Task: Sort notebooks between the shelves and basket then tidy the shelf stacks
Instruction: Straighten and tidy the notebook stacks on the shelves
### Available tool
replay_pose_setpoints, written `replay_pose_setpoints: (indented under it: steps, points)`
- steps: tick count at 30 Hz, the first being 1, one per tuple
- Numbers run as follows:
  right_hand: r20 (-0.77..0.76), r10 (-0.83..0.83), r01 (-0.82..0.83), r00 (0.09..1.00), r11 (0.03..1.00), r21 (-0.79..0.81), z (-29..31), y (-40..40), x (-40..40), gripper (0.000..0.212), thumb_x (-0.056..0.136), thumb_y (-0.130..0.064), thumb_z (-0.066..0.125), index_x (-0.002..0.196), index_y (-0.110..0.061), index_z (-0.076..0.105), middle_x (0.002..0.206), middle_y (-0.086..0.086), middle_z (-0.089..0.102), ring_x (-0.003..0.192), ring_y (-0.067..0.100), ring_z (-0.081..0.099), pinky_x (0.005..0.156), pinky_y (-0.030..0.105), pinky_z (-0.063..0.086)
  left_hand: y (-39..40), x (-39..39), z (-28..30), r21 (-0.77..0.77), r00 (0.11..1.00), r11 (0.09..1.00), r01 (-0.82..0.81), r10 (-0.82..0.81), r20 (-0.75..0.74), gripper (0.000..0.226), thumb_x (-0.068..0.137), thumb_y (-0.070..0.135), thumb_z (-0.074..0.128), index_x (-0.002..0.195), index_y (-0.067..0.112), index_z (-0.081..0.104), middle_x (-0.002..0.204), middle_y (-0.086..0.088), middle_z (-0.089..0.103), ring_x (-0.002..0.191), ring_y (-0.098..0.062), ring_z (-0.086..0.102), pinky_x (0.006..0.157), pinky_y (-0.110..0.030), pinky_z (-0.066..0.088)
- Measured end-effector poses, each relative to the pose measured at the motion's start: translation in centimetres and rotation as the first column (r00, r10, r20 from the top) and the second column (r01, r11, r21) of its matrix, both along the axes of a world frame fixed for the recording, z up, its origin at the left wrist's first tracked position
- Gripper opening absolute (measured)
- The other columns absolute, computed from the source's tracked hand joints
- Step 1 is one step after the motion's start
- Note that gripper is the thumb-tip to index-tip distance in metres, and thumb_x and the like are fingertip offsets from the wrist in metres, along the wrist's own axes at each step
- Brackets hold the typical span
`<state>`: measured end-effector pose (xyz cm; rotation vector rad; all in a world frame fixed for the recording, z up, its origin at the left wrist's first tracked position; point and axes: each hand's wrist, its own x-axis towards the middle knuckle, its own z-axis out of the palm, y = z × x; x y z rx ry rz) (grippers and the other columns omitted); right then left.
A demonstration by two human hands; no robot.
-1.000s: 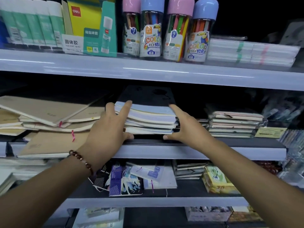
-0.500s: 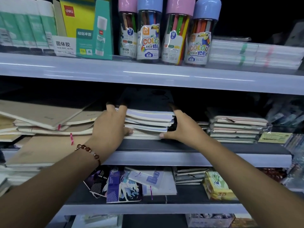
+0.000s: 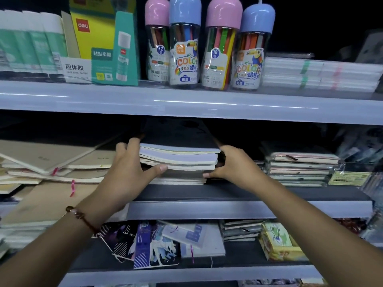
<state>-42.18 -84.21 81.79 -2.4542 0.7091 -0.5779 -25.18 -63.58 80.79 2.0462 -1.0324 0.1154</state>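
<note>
On the middle shelf (image 3: 238, 208), back from its front edge, the pile of notebooks (image 3: 178, 160) sat right between both hands, its long sides running front to back, with the left hand (image 3: 126, 175) and right hand (image 3: 234, 164) gripping its sides.

A: Top shelf colours?
B: Crayon jars (image 3: 204, 44), caps pink, blue, pink, blue; glue-stick box (image 3: 103, 41), yellow and teal.

A: Middle shelf?
B: Centre notebook stack (image 3: 179, 160), black cover, pale blue and cream page edges. Left notebooks (image 3: 47, 158), kraft tan, pink ribbons.

A: Near shelf?
B: Purple-and-black striped notebook (image 3: 154, 248).
</note>
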Motion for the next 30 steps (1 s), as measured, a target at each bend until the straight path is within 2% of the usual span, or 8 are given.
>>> replay_pose_setpoints:
  steps: [2, 7, 11, 16, 19, 23, 28, 30]
  points:
    - [0.019, 0.004, -0.006, 1.000, 0.998, 0.069, -0.4, -0.8, 0.1, 0.073, 0.053, -0.047, 0.092, 0.116, -0.027, 0.062, 0.083, -0.015, 0.068, 0.079, 0.004, 0.066, 0.084, 0.037, 0.057, -0.4, 0.4, 0.3, 0.053, 0.999, 0.999, 0.012, -0.011, -0.036, 0.073, 0.078, 0.054, 0.075, 0.131, 0.021, 0.037, 0.118, -0.005, 0.045, 0.112, -0.027, 0.049, 0.089, -0.039, 0.041]
    - [0.183, -0.025, -0.023, 0.983, 0.966, 0.259, -0.8, -2.3, 0.1, 0.127, 0.039, -0.048, 0.091, 0.151, -0.042, 0.031, 0.125, -0.008, 0.067, 0.108, 0.011, 0.067, 0.098, 0.037, 0.053, -1.7, 1.1, 0.8, 0.131, 0.999, 0.991, -0.032, 0.037, -0.031, 0.072, 0.078, 0.060, 0.072, 0.123, 0.013, 0.041, 0.120, -0.014, 0.057, 0.115, -0.034, 0.052, 0.086, -0.039, 0.043]
    - [0.294, -0.066, -0.020, 0.954, 0.959, 0.281, -0.3, -1.3, 0.9, 0.103, 0.058, -0.009, 0.094, 0.144, -0.038, 0.046, 0.114, -0.005, 0.071, 0.088, 0.007, 0.064, 0.091, 0.028, 0.054, -1.9, 1.0, 0.4, 0.099, 0.999, 0.994, -0.051, 0.049, 0.019, 0.071, 0.079, 0.059, 0.071, 0.124, 0.012, 0.042, 0.120, -0.015, 0.060, 0.114, -0.035, 0.053, 0.087, -0.038, 0.042]
    - [0.316, -0.057, -0.060, 0.947, 0.935, 0.349, -1.6, 0.6, 1.3, 0.050, 0.063, -0.009, 0.090, 0.098, -0.032, 0.064, 0.099, -0.005, 0.075, 0.091, 0.011, 0.071, 0.091, 0.043, 0.057, -1.4, 0.6, 0.3, 0.035, 0.999, 0.998, -0.043, 0.043, -0.012, 0.065, 0.079, 0.052, 0.075, 0.122, 0.015, 0.043, 0.119, -0.010, 0.062, 0.111, -0.032, 0.056, 0.085, -0.038, 0.045]
    - [0.288, -0.068, -0.042, 0.955, 0.933, 0.358, -1.9, 0.2, 1.5, 0.061, 0.056, -0.028, 0.090, 0.110, -0.020, 0.063, 0.107, -0.005, 0.074, 0.099, 0.011, 0.070, 0.094, 0.043, 0.056, -1.2, 0.8, 0.0, 0.022, 0.998, 0.998, -0.059, 0.060, -0.028, 0.052, 0.081, 0.050, 0.075, 0.106, 0.016, 0.045, 0.109, -0.009, 0.062, 0.102, -0.031, 0.057, 0.083, -0.042, 0.047]
    - [0.219, -0.030, -0.032, 0.975, 0.961, 0.273, -1.1, -0.1, 1.6, 0.079, 0.071, -0.015, 0.087, 0.141, -0.029, 0.051, 0.093, -0.015, 0.074, 0.089, 0.006, 0.069, 0.093, 0.033, 0.055, -1.1, 1.7, 0.0, -0.072, 0.989, 0.994, -0.078, 0.069, -0.131, 0.047, 0.079, 0.044, 0.080, 0.107, 0.019, 0.051, 0.104, -0.001, 0.066, 0.097, -0.024, 0.062, 0.084, -0.042, 0.051]
    - [0.190, -0.012, -0.034, 0.982, 0.972, 0.232, -0.8, 0.4, 1.3, 0.065, 0.076, -0.010, 0.083, 0.135, -0.016, 0.057, 0.055, -0.027, 0.057, 0.064, -0.006, 0.056, 0.073, 0.021, 0.049, -0.7, 1.6, 0.2, -0.129, 0.981, 0.990, -0.064, 0.038, -0.192, 0.044, 0.077, 0.039, 0.082, 0.107, 0.022, 0.056, 0.101, 0.007, 0.068, 0.096, -0.019, 0.065, 0.084, -0.038, 0.051]
    - [0.209, -0.006, -0.043, 0.978, 0.972, 0.230, -0.8, 0.8, 0.9, 0.068, 0.075, -0.010, 0.084, 0.135, -0.023, 0.055, 0.049, -0.025, 0.052, 0.062, -0.002, 0.054, 0.071, 0.020, 0.049, -0.3, 1.1, 0.1, -0.159, 0.980, 0.986, -0.049, 0.017, -0.198, 0.039, 0.080, 0.033, 0.082, 0.105, 0.023, 0.054, 0.098, 0.008, 0.067, 0.093, -0.017, 0.064, 0.077, -0.035, 0.047]
